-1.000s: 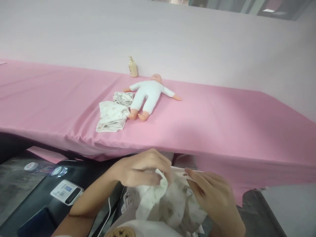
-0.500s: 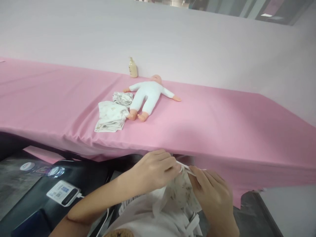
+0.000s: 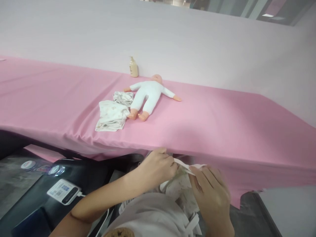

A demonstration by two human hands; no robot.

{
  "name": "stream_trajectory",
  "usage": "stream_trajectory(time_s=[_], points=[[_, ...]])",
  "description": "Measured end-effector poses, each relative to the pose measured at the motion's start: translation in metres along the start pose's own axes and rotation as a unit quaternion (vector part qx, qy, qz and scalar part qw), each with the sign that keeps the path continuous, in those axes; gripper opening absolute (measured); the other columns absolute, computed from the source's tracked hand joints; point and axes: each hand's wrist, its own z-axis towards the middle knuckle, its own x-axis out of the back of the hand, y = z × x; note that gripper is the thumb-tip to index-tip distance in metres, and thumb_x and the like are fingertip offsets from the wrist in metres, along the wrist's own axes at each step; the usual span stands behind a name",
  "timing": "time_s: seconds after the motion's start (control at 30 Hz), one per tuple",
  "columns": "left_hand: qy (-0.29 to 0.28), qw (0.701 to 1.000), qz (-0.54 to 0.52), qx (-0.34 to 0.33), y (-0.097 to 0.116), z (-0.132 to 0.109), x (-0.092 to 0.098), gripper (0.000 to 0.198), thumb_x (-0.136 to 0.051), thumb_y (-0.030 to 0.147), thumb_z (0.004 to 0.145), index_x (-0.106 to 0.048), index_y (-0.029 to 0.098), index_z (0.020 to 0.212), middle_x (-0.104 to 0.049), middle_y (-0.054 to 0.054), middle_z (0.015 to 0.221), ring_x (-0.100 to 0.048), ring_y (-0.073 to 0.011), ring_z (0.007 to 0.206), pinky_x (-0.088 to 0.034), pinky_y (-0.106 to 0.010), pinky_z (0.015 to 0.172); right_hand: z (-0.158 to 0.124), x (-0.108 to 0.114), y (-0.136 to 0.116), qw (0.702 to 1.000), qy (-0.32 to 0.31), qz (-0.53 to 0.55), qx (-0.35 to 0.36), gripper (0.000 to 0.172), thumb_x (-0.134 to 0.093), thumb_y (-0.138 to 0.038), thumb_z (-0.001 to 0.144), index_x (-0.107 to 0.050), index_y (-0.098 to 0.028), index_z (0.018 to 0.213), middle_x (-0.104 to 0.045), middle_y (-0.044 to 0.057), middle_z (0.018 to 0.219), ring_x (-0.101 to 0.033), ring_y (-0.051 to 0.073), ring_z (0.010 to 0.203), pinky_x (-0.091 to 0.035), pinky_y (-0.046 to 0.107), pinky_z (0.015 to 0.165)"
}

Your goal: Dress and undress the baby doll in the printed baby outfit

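Note:
Between my two hands, at my lap, hangs a thin white cloth [image 3: 184,186] with a faint print; its full shape is hidden, so I cannot tell what garment or cloth it is. My left hand [image 3: 158,166] pinches its upper edge on one side. Fingers of my right hand [image 3: 211,186] are closed on the same edge a short way to the right. Beyond them, a baby doll [image 3: 149,93] in a white suit lies on its back on the pink-covered table [image 3: 209,125]. Beside its legs are a folded printed cloth [image 3: 112,115] and a smaller folded cloth [image 3: 123,97].
A pump bottle [image 3: 133,68] stands by the wall behind the doll. To my left, a black chair seat [image 3: 91,177] carries a white device [image 3: 64,192] with a cable, a dark blue flat object [image 3: 32,223] and a clear plastic bottle [image 3: 56,170] lying down.
The cloth's upper edge has shifted and now shows as a wider band between my hands. Both hands have moved only slightly. The doll and folded cloths stay in place.

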Motion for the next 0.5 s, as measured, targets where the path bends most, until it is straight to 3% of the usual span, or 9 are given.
stream_trajectory(time_s=[0.07,0.2,0.27,0.3,0.4,0.5], points=[[-0.003,1.000,-0.013,-0.001,0.004,-0.001,0.002,0.023,-0.055,0.005,0.082,-0.051,0.017,0.063,-0.051,0.003,0.052,-0.043,-0.0129,0.050,-0.031,-0.029,0.058,0.001,0.000,-0.002,1.000,-0.004,0.005,-0.017,0.011,-0.063,-0.001,0.079,-0.063,-0.010,0.085,-0.052,0.004,0.064,-0.043,0.017,0.070,-0.039,0.036,0.071],[0.080,0.996,-0.048,0.005,0.007,0.002,0.009,0.021,-0.059,0.011,0.083,-0.051,0.016,0.064,-0.048,0.003,0.053,-0.044,-0.0130,0.058,-0.037,-0.028,0.065,0.000,0.000,-0.003,0.999,0.015,0.026,-0.042,0.011,-0.065,-0.005,0.080,-0.060,-0.013,0.084,-0.056,0.009,0.080,-0.052,0.021,0.085,-0.045,0.040,0.081],[0.101,0.992,-0.075,0.005,0.007,0.004,0.010,0.020,-0.058,0.013,0.085,-0.053,0.016,0.066,-0.049,0.003,0.055,-0.046,-0.0126,0.064,-0.041,-0.029,0.077,-0.004,-0.002,-0.001,0.997,0.005,0.058,-0.049,0.007,-0.062,-0.010,0.084,-0.056,-0.014,0.086,-0.061,0.010,0.087,-0.057,0.020,0.090,-0.047,0.033,0.080],[0.103,0.991,-0.088,0.008,0.006,0.004,0.009,0.020,-0.056,0.015,0.087,-0.054,0.017,0.067,-0.050,0.003,0.055,-0.047,-0.0123,0.065,-0.042,-0.029,0.081,-0.006,-0.004,0.001,0.996,-0.008,0.070,-0.056,0.004,-0.058,-0.013,0.087,-0.055,-0.015,0.086,-0.062,0.007,0.084,-0.060,0.016,0.083,-0.047,0.027,0.073],[0.065,0.985,-0.151,0.049,0.005,0.003,0.002,0.018,-0.052,0.024,0.092,-0.057,0.018,0.075,-0.055,0.004,0.057,-0.049,-0.0111,0.060,-0.041,-0.026,0.069,-0.013,-0.011,0.003,0.993,-0.042,0.055,-0.097,0.014,-0.048,-0.024,0.095,-0.053,-0.018,0.083,-0.057,-0.004,0.060,-0.053,0.008,0.051,-0.038,0.020,0.050],[-0.023,0.947,-0.260,0.186,0.011,0.001,-0.009,0.012,-0.049,0.030,0.093,-0.057,0.021,0.093,-0.062,0.005,0.064,-0.052,-0.0105,0.055,-0.033,-0.024,0.053,-0.016,-0.020,0.000,0.989,-0.021,0.003,-0.147,0.020,-0.048,-0.029,0.095,-0.053,-0.019,0.078,-0.055,-0.005,0.055,-0.051,0.007,0.045,-0.034,0.021,0.046]])
